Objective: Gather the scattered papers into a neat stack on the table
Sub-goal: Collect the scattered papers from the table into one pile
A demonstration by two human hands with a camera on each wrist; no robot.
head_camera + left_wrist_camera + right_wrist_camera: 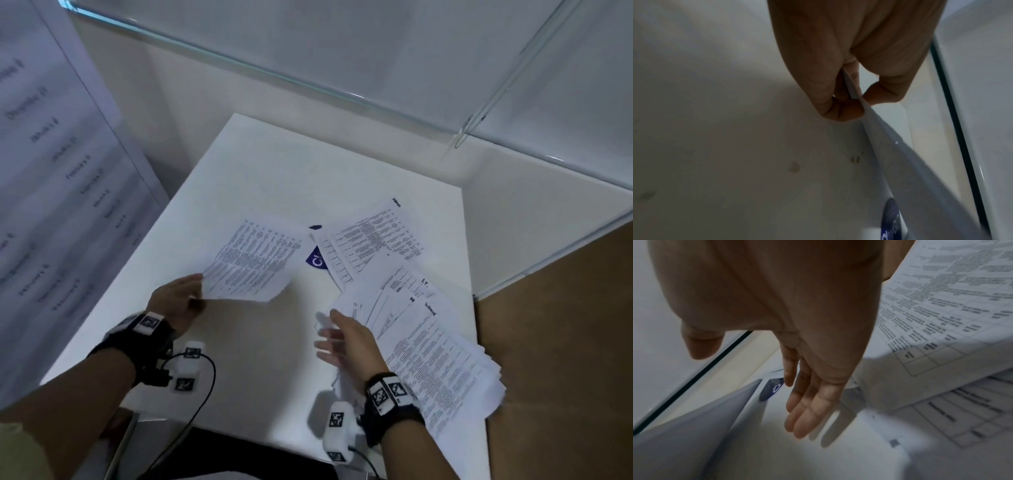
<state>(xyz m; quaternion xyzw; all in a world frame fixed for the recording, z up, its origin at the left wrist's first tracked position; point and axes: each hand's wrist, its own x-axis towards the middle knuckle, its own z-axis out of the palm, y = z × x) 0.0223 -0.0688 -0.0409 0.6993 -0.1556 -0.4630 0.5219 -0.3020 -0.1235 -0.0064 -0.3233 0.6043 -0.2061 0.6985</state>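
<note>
On the white table (267, 178) lie scattered printed papers. My left hand (198, 287) pinches the near corner of a printed sheet (253, 263) between thumb and fingers (846, 112), and the sheet (910, 170) is lifted off the table. My right hand (329, 332) hovers open with straight fingers (807, 410), just left of a loose fanned pile of papers (428, 342) at the table's right side. Another printed sheet (373, 236) lies behind the pile. A sheet with a blue logo (317, 260) shows between them, also seen as the blue logo (772, 387).
Glass panels (274, 72) close off the table at the back and right. Brown floor (565, 342) lies beyond the right edge, which the pile overhangs. A tall white board with month names (51, 171) stands at the left. A black cable (202, 394) hangs by the front edge.
</note>
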